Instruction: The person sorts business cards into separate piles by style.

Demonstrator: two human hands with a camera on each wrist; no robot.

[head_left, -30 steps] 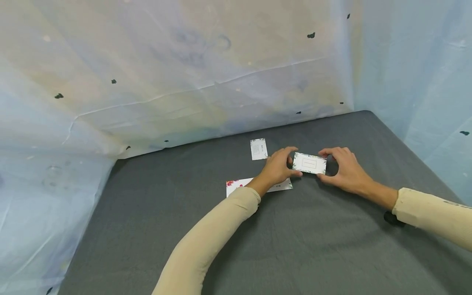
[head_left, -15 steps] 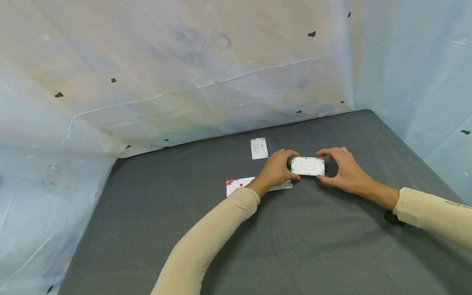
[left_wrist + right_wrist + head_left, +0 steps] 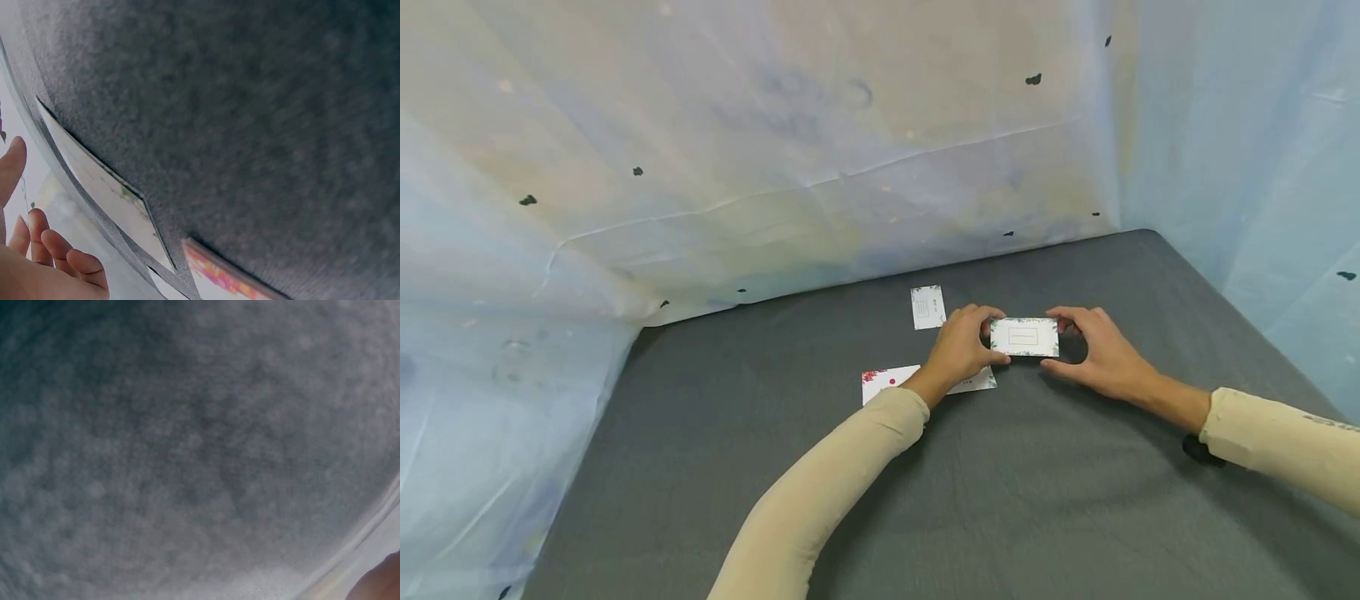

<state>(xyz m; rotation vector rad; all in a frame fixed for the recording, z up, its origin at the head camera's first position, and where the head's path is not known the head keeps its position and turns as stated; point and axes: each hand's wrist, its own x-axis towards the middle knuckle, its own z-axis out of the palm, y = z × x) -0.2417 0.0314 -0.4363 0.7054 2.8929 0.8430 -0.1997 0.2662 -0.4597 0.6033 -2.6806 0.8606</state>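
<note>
Item: small white card with a leafy border [image 3: 1024, 337], held flat just above the grey surface [image 3: 1000, 500], toward its far edge and somewhat right of middle.

Left hand [image 3: 961, 346]: thumb and fingers [image 3: 981, 315] curled round the card's left end, pinching it. In the left wrist view only fingertips show at the lower left corner of the frame.

Right hand [image 3: 1093, 354]: thumb and fingers curled round the card's right end, pinching it. The right wrist view shows blurred grey cloth and little else.

Also on the surface: a smaller white card [image 3: 928, 307], lying flat near the far edge, just left of the left hand; a larger card with red floral print [image 3: 887, 382], lying flat under the left wrist, partly covered by it.

Surround: pale plastic sheeting [image 3: 775, 167] behind the far edge and along the right edge.
</note>
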